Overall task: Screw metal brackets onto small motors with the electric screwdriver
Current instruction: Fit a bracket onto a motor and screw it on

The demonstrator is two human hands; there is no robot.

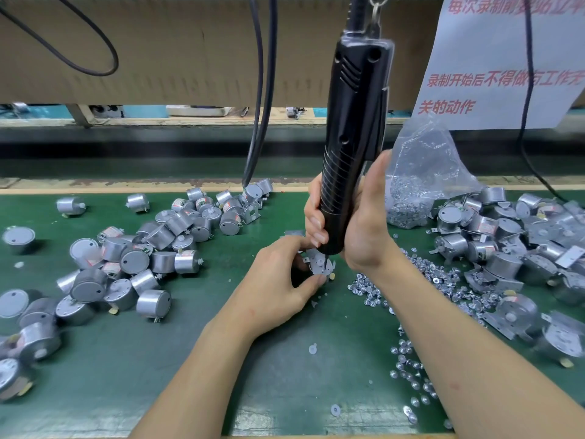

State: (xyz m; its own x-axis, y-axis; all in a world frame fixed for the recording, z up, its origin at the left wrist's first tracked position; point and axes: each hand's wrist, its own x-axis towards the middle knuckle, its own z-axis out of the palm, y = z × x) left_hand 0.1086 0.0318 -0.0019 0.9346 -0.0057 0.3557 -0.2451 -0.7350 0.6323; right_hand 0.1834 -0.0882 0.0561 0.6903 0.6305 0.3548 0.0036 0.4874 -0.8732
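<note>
between hands, electric screwdriver (351,147) stands near-upright, tip down.

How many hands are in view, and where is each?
2. The left hand pinches the bracket over the green mat, centre. The right hand grips the electric screwdriver just above, tip down at the bracket. None appears hidden.

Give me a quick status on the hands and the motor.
Right hand grips electric screwdriver, tip on motor with bracket. Left hand pinches that piece. Loose screws beside it, nothing blocking.
</note>
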